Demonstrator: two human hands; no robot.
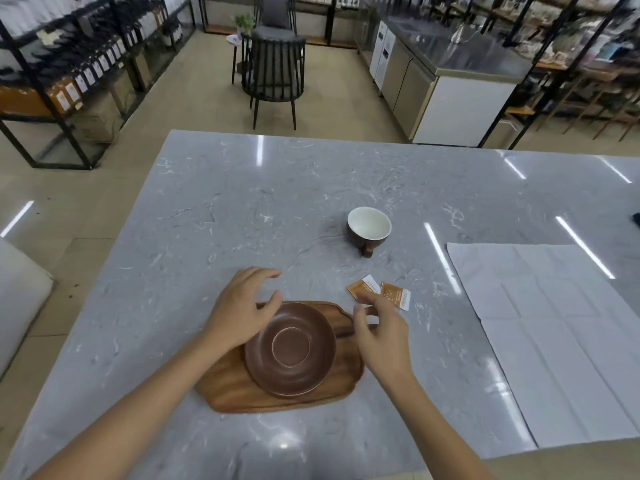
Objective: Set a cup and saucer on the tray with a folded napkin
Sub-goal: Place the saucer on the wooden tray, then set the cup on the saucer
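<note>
The left hand [242, 308] hovers with fingers loosely spread, holding nothing, at the far-left rim of the saucer [291, 348], a round, matte brown dish lying on the oblong wooden tray [228, 386]. The right hand [381, 336], likewise released, hangs just right of the tray. Next comes the cup [369, 228], glazed brown outside and white inside, farther right: best lifted by its handle and centred in the saucer's ring. The napkin [554, 341] lies unfolded, creased, far right.
</note>
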